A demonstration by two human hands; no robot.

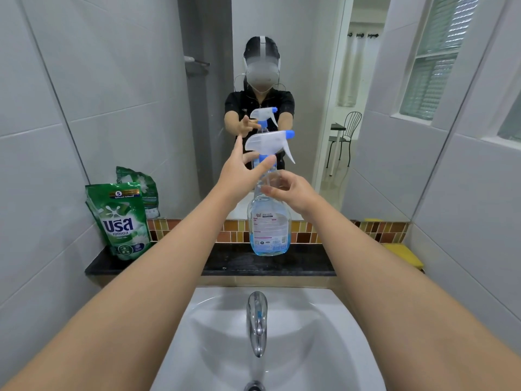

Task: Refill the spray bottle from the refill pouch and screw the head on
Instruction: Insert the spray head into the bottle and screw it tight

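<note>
A clear spray bottle [269, 227] with a little blue liquid at its bottom stands upright on the black ledge [169, 263] behind the sink. Its white spray head [267, 142] with a blue nozzle and blue collar sits on the neck. My left hand [239, 170] is at the collar, thumb and fingers around it, index finger pointing up. My right hand [290, 190] wraps the bottle's shoulder just below. The green refill pouch [121, 221] stands upright at the ledge's left end, untouched.
A white sink [324, 334] with a chrome tap [257, 323] lies below the ledge. A mirror [310, 80] on the wall behind reflects a person, the bottle and the pouch. A yellow sponge [406, 255] rests at the right. Tiled walls close both sides.
</note>
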